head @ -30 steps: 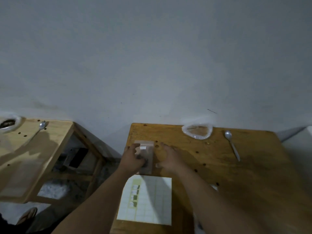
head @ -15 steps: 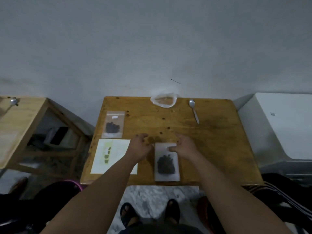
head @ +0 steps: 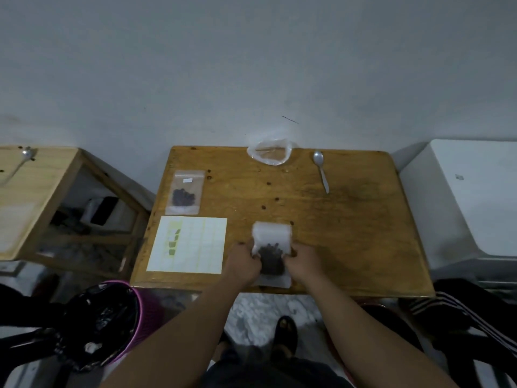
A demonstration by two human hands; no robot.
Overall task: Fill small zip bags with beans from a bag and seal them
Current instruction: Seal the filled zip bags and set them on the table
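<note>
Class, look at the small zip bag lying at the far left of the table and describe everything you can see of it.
The small zip bag is a clear plastic rectangle lying flat on the wooden table, long side running away from the person. A dark clump of beans sits in its lower half and a small white label near its top. Neither hand touches it. The label sheet lies just nearer the person.

Both hands grip a small bag of beans at the near edge of a wooden table.

The left hand and right hand pinch the sides of the zip bag, dark beans bunched between them. On the table lie a filled bag, a label sheet, a crumpled plastic bag and a spoon.
</note>
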